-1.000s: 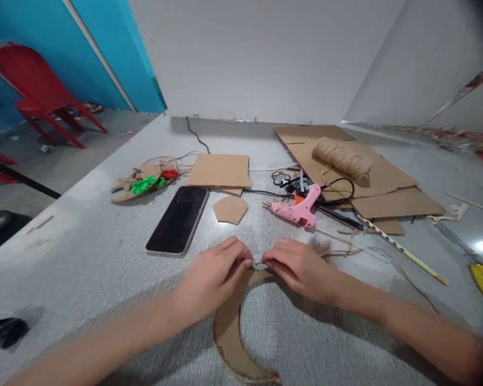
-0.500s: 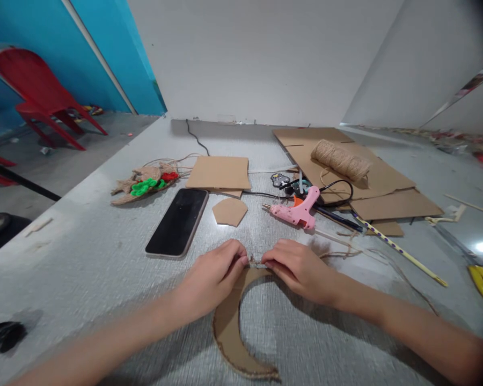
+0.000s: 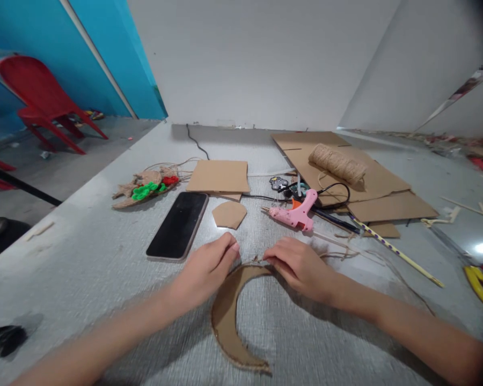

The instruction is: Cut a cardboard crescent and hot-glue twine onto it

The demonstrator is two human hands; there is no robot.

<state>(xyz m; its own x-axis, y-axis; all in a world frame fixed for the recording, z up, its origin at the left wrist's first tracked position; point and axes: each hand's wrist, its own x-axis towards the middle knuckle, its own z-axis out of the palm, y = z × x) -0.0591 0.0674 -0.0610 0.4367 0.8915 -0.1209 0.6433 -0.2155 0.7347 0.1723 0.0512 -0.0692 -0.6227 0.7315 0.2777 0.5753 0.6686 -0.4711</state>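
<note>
Your hands are set close together over the near part of the desk [image 3: 88, 252]. Your right hand [image 3: 304, 268] has thumb and fingers pinched together on the frayed end of a twine strand [image 3: 258, 259], just above the upper tip of the cardboard crescent [image 3: 224, 321]. Your left hand [image 3: 209, 268] has thumb and fingertips drawn together beside the crescent's upper edge; whether they grip anything cannot be told from this angle.

The crescent lies flat between your forearms, curved side to the left, with twine edging along its outer rim. Its upper tip reaches your right fingers; its lower tip points toward the right.

Ahead of your hands, locate the many-sided cardboard piece [image 3: 229, 215]. The phone [image 3: 177, 226] lies to its left, screen dark. The pink glue gun [image 3: 293, 216] lies to its right, nozzle pointing left.

Farther out, a cardboard rectangle [image 3: 218, 176] lies beyond the phone, right of a craft piece [image 3: 147, 187] with green and red decorations. To the right, the twine spool [image 3: 338, 163] rests on larger cardboard sheets [image 3: 386, 206]. The spotted pencil [image 3: 402, 255] and yellow-handled scissors [image 3: 481, 289] lie nearer you, at far right.
</note>
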